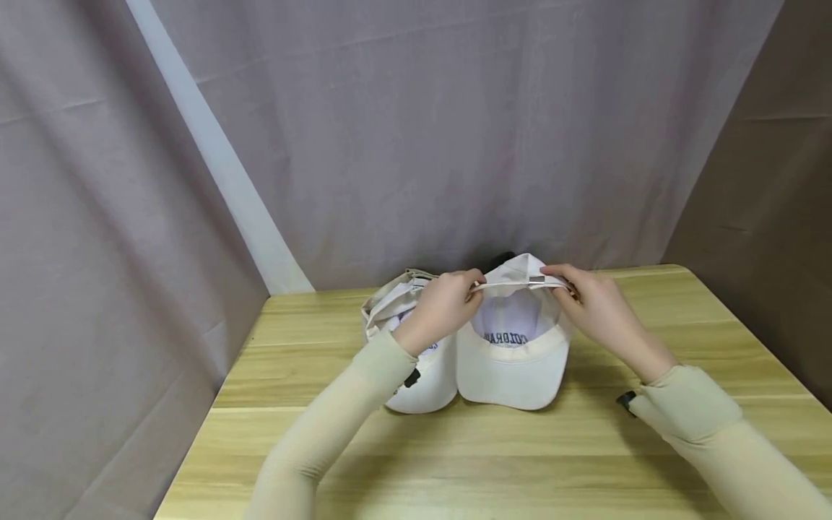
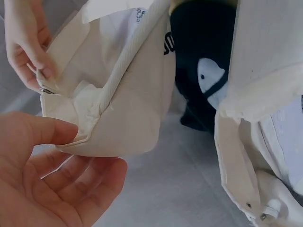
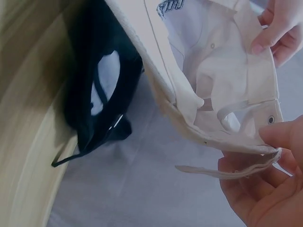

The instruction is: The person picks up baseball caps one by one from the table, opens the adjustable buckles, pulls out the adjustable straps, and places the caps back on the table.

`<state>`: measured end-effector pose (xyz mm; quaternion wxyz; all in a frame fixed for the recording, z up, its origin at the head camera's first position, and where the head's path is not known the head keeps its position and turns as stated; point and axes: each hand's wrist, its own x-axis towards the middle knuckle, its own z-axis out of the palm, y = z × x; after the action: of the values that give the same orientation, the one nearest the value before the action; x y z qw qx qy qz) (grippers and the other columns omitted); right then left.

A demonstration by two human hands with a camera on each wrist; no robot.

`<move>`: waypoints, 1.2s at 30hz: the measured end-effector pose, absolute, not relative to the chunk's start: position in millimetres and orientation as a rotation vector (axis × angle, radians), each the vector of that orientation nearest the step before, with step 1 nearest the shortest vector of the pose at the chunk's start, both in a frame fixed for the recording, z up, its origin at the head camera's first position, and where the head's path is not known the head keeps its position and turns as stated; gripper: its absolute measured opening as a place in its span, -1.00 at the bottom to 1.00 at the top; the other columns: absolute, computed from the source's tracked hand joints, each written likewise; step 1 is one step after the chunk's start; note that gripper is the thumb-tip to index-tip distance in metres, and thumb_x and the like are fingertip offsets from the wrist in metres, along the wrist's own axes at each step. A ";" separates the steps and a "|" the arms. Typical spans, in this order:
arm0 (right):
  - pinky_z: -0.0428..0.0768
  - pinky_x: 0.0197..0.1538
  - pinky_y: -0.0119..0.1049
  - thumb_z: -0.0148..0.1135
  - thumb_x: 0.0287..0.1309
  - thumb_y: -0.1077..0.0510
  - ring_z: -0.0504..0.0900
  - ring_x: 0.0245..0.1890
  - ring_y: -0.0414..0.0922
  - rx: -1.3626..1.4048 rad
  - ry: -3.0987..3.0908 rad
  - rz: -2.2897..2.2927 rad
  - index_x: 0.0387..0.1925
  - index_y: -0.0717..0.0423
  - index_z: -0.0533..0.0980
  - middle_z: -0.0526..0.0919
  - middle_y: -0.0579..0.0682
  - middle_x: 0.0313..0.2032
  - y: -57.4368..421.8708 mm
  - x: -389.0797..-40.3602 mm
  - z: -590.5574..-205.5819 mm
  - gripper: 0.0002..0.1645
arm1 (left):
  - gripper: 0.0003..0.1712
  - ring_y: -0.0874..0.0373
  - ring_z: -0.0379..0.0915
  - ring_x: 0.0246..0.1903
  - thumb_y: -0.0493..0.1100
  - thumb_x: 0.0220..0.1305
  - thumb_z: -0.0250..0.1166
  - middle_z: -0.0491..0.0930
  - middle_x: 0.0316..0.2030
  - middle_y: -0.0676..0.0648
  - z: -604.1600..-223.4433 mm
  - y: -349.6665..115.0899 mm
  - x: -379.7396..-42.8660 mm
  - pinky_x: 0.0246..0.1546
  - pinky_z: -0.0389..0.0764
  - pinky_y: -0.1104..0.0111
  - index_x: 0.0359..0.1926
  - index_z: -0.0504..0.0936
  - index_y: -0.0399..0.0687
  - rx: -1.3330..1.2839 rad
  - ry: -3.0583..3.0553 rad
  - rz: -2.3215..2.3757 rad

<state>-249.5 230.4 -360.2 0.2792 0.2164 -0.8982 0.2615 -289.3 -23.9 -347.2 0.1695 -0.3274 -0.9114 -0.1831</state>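
Observation:
A cream-white baseball cap [image 1: 513, 383] faces me with its inside showing and dark lettering seen reversed through the front panel. My left hand [image 1: 448, 300] pinches the left side of its back edge between thumb and fingers. On the other side of the back opening, my right hand [image 1: 601, 310] grips the edge beside the strap's metal buckle [image 1: 536, 280]. The loose end of the strap [image 3: 213, 172] hangs out below the right fingers in the right wrist view. A second white cap [image 1: 425, 390] lies against the first on the left, partly hidden by my left forearm.
Behind the held cap is a black cap [image 3: 83, 94] with a white patch, mostly hidden in the head view. The wooden table [image 1: 455, 462] ends at a grey curtain [image 1: 416, 144] at the back, with another curtain [image 1: 97, 253] along the left.

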 end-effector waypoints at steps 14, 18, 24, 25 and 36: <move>0.39 -0.49 -0.38 0.39 0.12 0.39 0.38 -0.52 -0.26 0.748 -2.328 0.789 0.13 0.06 0.59 0.57 -0.12 -0.41 198.1 -190.9 -361.0 -0.48 | -0.81 0.25 0.46 -0.46 -0.25 0.35 0.23 0.66 -0.27 0.01 -347.5 -72.5 -216.6 -0.45 0.49 0.39 -0.06 0.69 -0.09 -0.975 -2.503 -0.588; 0.39 -0.50 -0.40 0.40 0.10 0.40 0.35 -0.54 -0.29 0.764 -2.334 0.835 0.12 0.06 0.60 0.59 -0.13 -0.37 189.1 -179.8 -366.4 -0.48 | -0.81 0.29 0.42 -0.50 -0.25 0.34 0.24 0.62 -0.34 0.07 -353.8 -85.7 -199.2 -0.48 0.47 0.40 -0.07 0.68 -0.07 -0.964 -2.509 -0.614; 0.50 -0.39 -0.36 0.42 0.08 0.38 0.44 -0.47 -0.30 0.785 -2.332 0.854 0.07 0.03 0.62 0.71 -0.10 -0.19 178.3 -168.5 -380.8 -0.51 | -0.82 0.33 0.43 -0.50 -0.24 0.33 0.25 0.64 -0.35 0.10 -370.5 -100.3 -178.1 -0.46 0.49 0.45 -0.09 0.69 -0.04 -0.938 -2.532 -0.656; 0.54 -0.35 -0.33 0.43 0.09 0.37 0.48 -0.43 -0.29 0.788 -2.333 0.851 0.05 0.03 0.63 0.72 -0.10 -0.17 177.2 -167.3 -382.6 -0.53 | -0.83 0.32 0.45 -0.49 -0.24 0.33 0.25 0.65 -0.34 0.09 -373.1 -101.7 -175.3 -0.45 0.52 0.44 -0.09 0.69 -0.04 -0.934 -2.539 -0.660; 0.61 -0.13 -0.38 0.42 0.09 0.36 0.67 -0.23 -0.23 0.796 -2.306 0.845 -0.03 0.01 0.63 0.74 -0.14 -0.11 171.6 -165.3 -386.4 -0.60 | -0.81 0.31 0.47 -0.48 -0.22 0.33 0.30 0.67 -0.32 0.06 -379.4 -104.7 -164.7 -0.39 0.57 0.42 -0.05 0.69 -0.06 -0.955 -2.521 -0.695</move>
<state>-165.3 171.6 -386.4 0.2764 0.2963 -0.8584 0.3146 -164.7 -104.7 -379.4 0.1781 -0.3375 -0.8911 -0.2456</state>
